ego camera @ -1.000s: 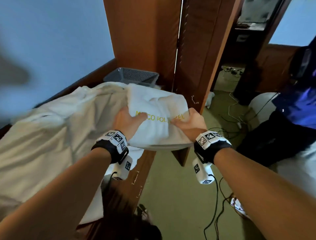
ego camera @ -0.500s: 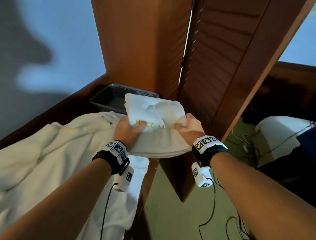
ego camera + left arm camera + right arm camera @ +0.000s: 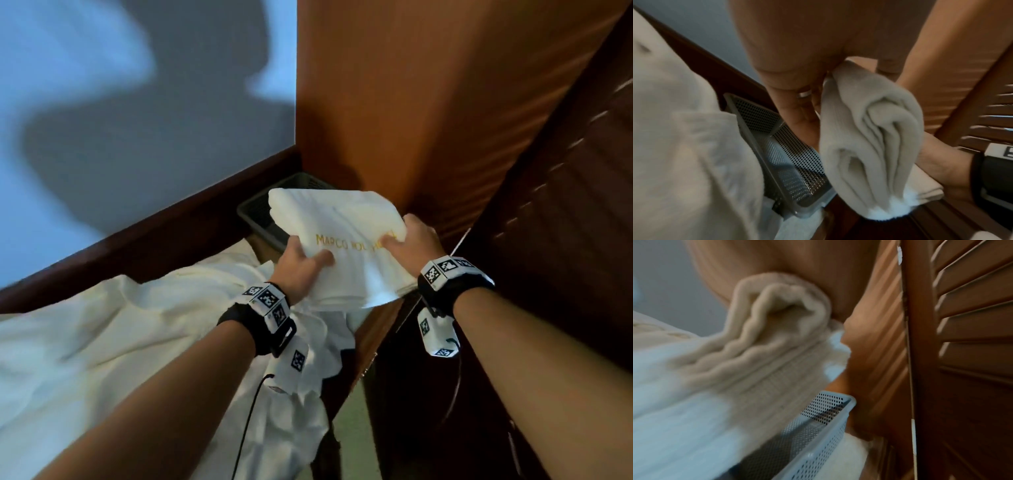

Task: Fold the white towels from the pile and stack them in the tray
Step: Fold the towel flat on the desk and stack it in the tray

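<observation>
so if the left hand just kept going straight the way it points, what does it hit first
Probably the grey perforated plastic tray, just beyond the left hand and partly under the folded white towel it grips; past that stands the brown wooden panel. Depth is unclear.

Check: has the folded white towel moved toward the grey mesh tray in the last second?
Yes. The folded white towel now overlaps the grey mesh tray; earlier it was held short of it.

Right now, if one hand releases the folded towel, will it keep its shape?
Probably not. The folded towel looks soft: its layers bulge loosely. Left hand and right hand both grip it, so one side would likely droop and unfold.
</observation>
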`<state>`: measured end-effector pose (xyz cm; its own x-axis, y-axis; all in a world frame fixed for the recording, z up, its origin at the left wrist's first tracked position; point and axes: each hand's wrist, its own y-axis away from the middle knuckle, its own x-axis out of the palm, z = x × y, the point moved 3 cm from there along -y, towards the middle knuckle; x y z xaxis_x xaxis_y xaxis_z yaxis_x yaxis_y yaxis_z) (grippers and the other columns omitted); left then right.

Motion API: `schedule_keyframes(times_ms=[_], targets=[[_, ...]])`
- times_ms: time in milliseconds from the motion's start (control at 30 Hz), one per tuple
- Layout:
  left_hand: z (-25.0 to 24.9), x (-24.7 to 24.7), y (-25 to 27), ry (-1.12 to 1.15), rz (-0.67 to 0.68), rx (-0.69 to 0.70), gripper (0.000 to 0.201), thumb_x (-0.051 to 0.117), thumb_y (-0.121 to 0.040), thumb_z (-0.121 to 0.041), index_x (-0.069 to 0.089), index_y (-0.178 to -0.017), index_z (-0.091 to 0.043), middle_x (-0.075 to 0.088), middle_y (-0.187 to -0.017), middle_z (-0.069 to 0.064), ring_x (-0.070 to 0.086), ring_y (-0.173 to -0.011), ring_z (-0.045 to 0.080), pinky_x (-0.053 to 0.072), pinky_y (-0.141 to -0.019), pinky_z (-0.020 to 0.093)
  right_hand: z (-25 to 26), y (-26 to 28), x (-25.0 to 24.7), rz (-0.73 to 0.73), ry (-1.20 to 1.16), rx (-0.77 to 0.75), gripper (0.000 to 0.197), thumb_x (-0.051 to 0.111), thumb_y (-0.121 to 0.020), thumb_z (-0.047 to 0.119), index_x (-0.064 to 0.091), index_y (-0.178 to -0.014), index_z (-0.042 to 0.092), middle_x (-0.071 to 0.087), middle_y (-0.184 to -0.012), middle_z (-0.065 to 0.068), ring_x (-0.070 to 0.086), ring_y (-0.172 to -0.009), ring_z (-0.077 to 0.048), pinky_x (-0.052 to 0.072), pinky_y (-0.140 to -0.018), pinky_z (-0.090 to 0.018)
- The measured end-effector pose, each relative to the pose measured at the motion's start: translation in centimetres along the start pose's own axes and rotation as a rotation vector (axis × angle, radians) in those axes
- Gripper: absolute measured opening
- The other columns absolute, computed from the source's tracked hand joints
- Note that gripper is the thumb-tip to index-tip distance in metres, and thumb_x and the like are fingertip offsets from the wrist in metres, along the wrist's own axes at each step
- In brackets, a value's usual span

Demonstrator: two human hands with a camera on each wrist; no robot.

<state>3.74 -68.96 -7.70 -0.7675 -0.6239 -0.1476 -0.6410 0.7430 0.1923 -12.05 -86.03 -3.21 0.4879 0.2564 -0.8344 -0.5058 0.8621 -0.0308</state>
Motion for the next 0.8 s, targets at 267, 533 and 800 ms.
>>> schedule_keyframes(times_ms=[267,533,800], targets=[[1.0,3.5,-10.5,0.131,-0.111,-0.197,0.06,0.079,-0.077,-0.02,0.052,-0.128,-0.006,0.067,-0.121,0.011,0.068,-0.102,0.03,0.061,-0.074,0.045,-0.5,-16.2,4.3,0.157,0.102,-0.102,0.026,0.071,-0.085,0.024,0.057,-0.101,0.009,0.059,-0.095,-0.011,0.054,-0.081,-0.027,0.036,-0.069,-0.03],[4.0,3.2,-17.9,0.169,-0.331,-0.291,0.057,0.077,-0.075,-0.025,0.055,-0.123,-0.004,0.067,-0.119,0.01,0.066,-0.107,0.026,0.055,-0.097,0.046,0.8,-26.5,12.5,0.271,0.168,-0.219,0.028,0.071,-0.085,0.028,0.056,-0.101,0.012,0.065,-0.103,-0.015,0.061,-0.088,-0.033,0.049,-0.073,-0.037],[7.2,3.1,-21.4,0.142,-0.467,-0.448,0.057,0.077,-0.087,-0.019,0.049,-0.133,-0.001,0.059,-0.121,0.006,0.059,-0.11,0.024,0.05,-0.092,0.034,0.5,-30.8,18.5,0.385,0.169,-0.266,0.036,0.071,-0.087,0.029,0.057,-0.113,0.009,0.065,-0.113,-0.018,0.063,-0.101,-0.037,0.051,-0.084,-0.041]])
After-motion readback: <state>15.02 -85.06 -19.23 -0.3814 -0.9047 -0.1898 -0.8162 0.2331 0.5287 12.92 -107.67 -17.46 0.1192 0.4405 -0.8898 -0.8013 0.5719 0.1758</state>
